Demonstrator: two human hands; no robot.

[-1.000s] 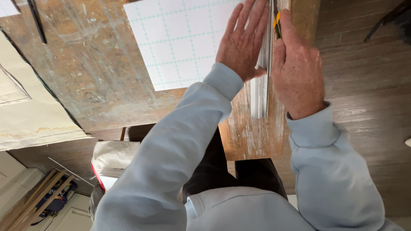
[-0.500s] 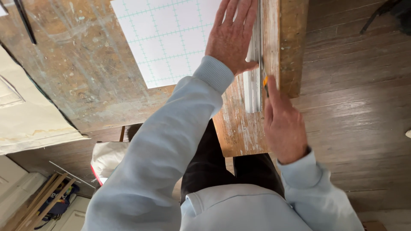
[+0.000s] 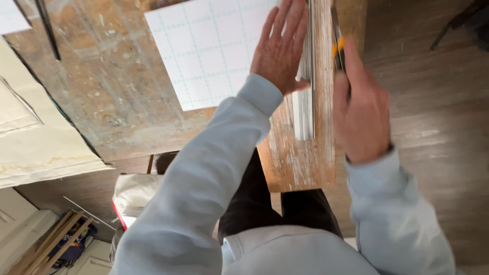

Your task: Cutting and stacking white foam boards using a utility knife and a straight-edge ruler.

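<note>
Far left I see a cream sheet (image 3: pixel 35 142) on the worn wooden table (image 3: pixel 107 102). Next, a white gridded board (image 3: pixel 214 51) lies flat on it. My left hand (image 3: pixel 280 48) is spread flat, fingers open, pressing the board's right edge and the metal straightedge (image 3: pixel 305 102) beside it. My right hand (image 3: pixel 359 109) is clenched around a yellow-and-black utility knife (image 3: pixel 337 48), just right of the straightedge.

left hand (image 3: pixel 279 53) flat on metal ruler (image 3: pixel 305 86); right hand (image 3: pixel 360 114) gripping yellow knife (image 3: pixel 337 48); gridded sheet (image 3: pixel 214 51) on workbench (image 3: pixel 102 102)
</note>
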